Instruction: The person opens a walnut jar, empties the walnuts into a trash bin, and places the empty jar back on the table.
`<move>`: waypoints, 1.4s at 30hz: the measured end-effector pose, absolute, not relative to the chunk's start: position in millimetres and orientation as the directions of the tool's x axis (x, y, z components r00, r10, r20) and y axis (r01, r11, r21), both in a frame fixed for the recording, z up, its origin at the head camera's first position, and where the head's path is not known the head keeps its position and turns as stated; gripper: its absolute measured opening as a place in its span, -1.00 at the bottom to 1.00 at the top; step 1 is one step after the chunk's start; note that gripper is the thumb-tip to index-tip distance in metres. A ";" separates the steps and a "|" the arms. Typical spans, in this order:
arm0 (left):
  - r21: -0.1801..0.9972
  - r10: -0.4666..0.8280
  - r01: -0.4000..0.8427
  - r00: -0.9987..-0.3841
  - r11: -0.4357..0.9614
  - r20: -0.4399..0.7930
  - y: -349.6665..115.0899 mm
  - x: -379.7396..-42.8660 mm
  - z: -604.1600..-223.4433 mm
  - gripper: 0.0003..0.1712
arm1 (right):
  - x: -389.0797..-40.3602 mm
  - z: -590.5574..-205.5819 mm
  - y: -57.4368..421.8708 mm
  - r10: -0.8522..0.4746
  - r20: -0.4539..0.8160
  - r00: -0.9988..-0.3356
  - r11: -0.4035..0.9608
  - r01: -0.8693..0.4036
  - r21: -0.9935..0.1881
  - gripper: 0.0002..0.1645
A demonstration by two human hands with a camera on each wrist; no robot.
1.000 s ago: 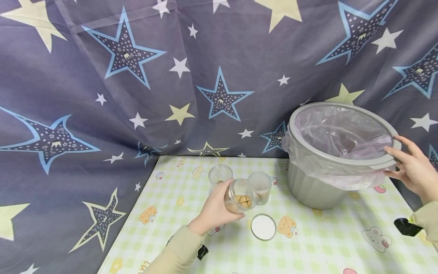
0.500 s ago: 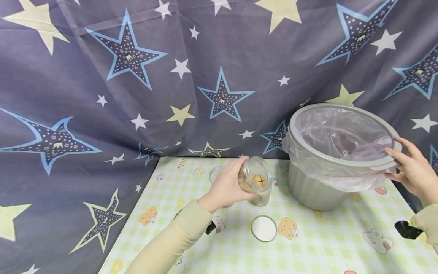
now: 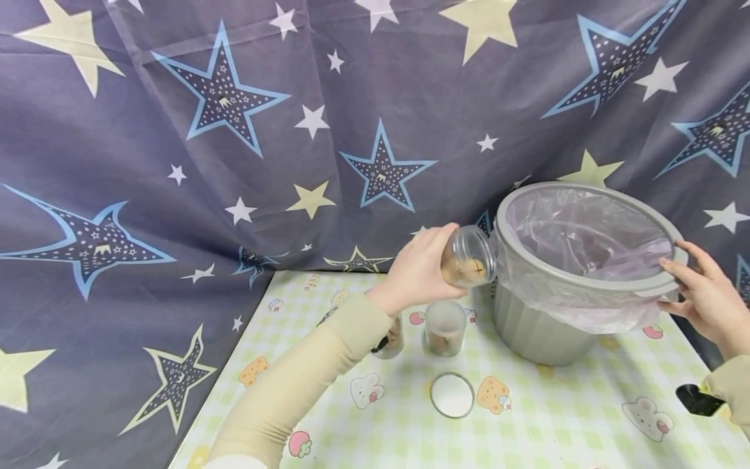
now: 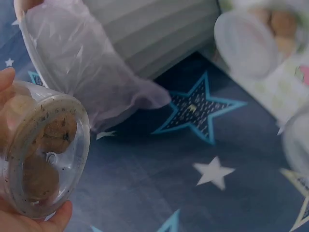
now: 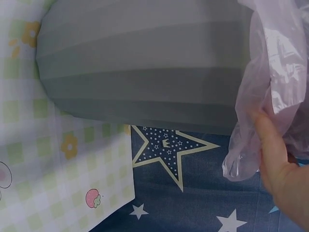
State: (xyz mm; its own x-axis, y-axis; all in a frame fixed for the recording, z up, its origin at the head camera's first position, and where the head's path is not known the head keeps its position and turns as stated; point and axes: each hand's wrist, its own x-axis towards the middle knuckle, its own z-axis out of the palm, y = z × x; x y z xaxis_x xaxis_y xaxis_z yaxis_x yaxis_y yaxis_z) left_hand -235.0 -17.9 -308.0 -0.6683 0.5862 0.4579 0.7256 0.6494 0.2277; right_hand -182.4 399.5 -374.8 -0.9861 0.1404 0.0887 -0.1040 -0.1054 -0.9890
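Note:
My left hand [image 3: 418,270] grips a clear plastic jar [image 3: 467,256], tilted with its mouth to the right, beside the left rim of a grey trash can [image 3: 539,332]. Round brown pieces lie inside the jar; in the left wrist view several show through its base [image 4: 46,159]. On the can's right side my right hand [image 3: 711,296] pinches the rim, thumb inside and fingers below. A thin pinkish liner bag [image 3: 586,225] lines the can and folds over the rim. In the right wrist view, the bag [image 5: 285,58] partly covers my fingertips.
Two more clear jars stand on the table; one jar [image 3: 445,329] holds brown contents, the other [image 3: 394,340] is partly behind my left arm. A round white lid [image 3: 452,395] lies in front. A star-patterned cloth [image 3: 263,163] hangs behind the checked table [image 3: 545,423].
My left hand has carried the jar up and right from above the other jars to the trash can, tilting it further. My right hand has stayed on the rim.

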 end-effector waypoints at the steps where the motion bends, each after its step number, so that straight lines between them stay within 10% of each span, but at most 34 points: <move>1: 0.200 0.594 0.724 -0.665 0.660 0.453 -14.5 -237.6 -303.8 0.10 | -182.5 -375.3 399.5 0.142 0.086 -0.986 -0.096 -0.100 -0.990 -0.26; 29: -0.368 0.694 0.593 -0.547 0.716 0.469 72.8 -267.0 -273.9 -0.05 | -182.4 -377.8 398.0 0.183 0.087 -0.979 -0.014 -0.091 -0.996 -0.21; 42: -0.488 0.713 0.547 -0.342 0.681 0.612 78.2 -273.1 -280.4 -0.48 | -193.4 -394.4 414.4 0.203 0.099 -0.974 0.045 -0.092 -0.995 -0.26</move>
State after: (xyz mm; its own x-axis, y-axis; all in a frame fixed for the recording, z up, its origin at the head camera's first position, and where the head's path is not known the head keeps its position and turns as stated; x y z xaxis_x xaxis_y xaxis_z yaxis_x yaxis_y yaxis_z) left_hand -273.1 78.2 -280.4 -0.3419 0.7132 0.6119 0.5469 0.6805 -0.4877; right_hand -193.4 414.4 -394.4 -0.9740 0.2035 0.0993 -0.0921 0.0448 -0.9947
